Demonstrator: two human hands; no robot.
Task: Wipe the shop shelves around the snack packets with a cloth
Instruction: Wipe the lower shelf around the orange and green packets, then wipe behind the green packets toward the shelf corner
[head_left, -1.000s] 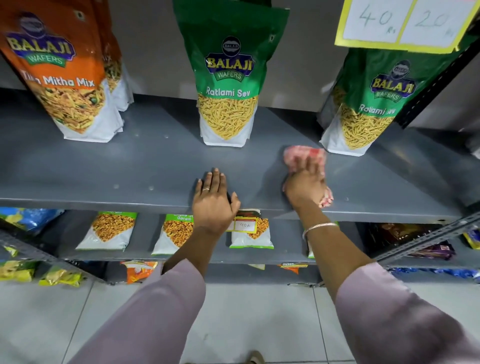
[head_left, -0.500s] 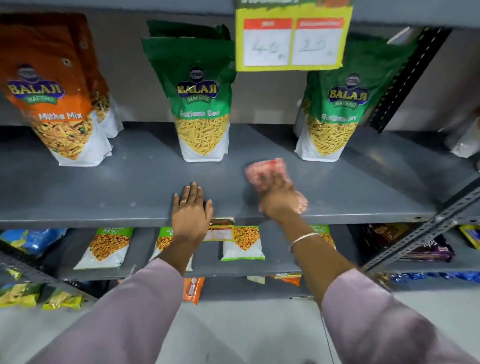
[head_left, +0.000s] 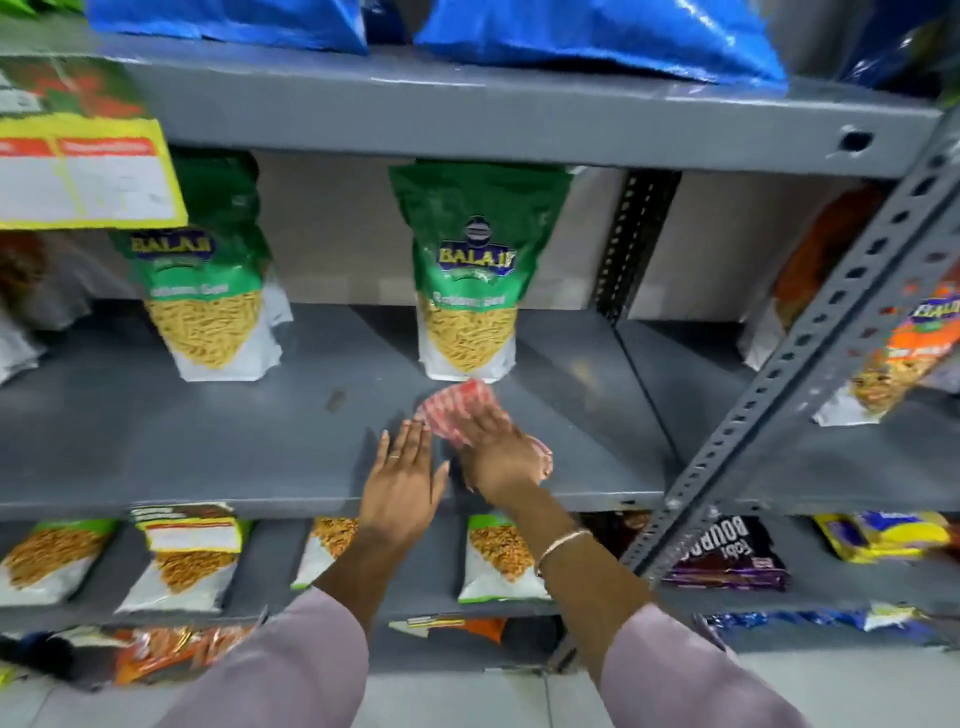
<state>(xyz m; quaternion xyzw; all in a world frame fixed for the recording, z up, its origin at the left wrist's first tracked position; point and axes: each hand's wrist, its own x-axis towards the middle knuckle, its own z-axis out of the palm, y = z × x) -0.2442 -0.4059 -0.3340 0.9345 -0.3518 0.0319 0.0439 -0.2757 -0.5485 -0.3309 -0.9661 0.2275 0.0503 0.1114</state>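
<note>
A grey metal shelf (head_left: 208, 436) holds two upright green Balaji snack packets, one at the left (head_left: 208, 291) and one in the middle (head_left: 470, 280). My right hand (head_left: 498, 457) presses a red-and-white striped cloth (head_left: 457, 410) flat on the shelf just in front of the middle packet. My left hand (head_left: 402, 483) lies flat on the shelf's front edge, fingers spread, right beside the right hand and holding nothing.
A slotted grey upright (head_left: 810, 364) slants across the right side. Orange packets (head_left: 893, 358) stand on the neighbouring shelf. A yellow price tag (head_left: 88, 166) hangs at upper left. Blue bags (head_left: 597, 36) sit on the shelf above; small packets (head_left: 498, 556) lie below.
The view has swung up and to the right. My right hand has slid the cloth right, in front of the middle green packet, and my left hand has followed close beside it.
</note>
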